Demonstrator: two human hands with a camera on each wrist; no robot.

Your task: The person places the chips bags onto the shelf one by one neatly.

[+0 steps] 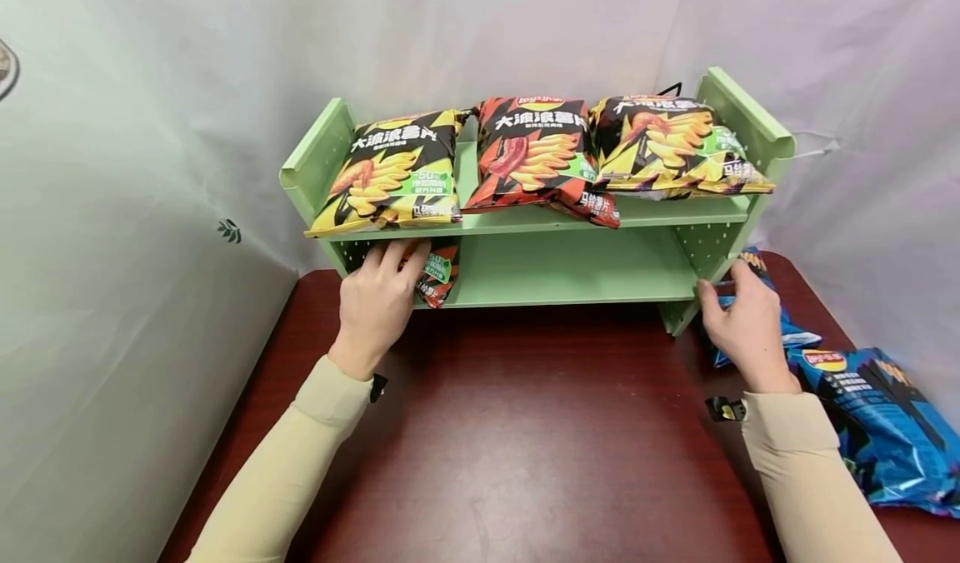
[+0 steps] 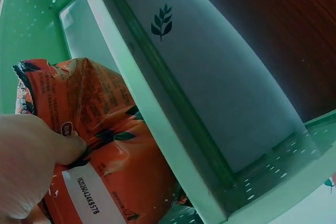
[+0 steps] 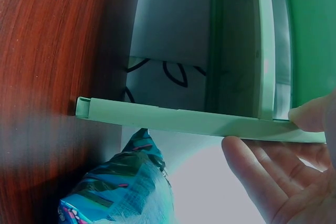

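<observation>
In the head view a green two-tier shelf rack (image 1: 577, 267) stands on the table. My left hand (image 1: 378, 301) reaches into the lower tier at its left end and grips a red bag of chips (image 1: 441, 270). The left wrist view has the thumb pressed on the back of this chip bag (image 2: 121, 166), beside a white printed strip; the other fingers are mostly hidden. At the rack's right end, my right hand (image 1: 746, 330) holds the edge of the side panel (image 3: 173, 121). Its thumb lies on the inner side and its fingers on the outer side.
On the upper tier sit a yellow-black chip bag (image 1: 397, 171), a red one (image 1: 534, 151) and another yellow-black one (image 1: 667, 142). Blue chip bags (image 1: 885, 421) lie on the dark red table (image 1: 540, 430) at the right. White curtains (image 1: 510, 30) surround it.
</observation>
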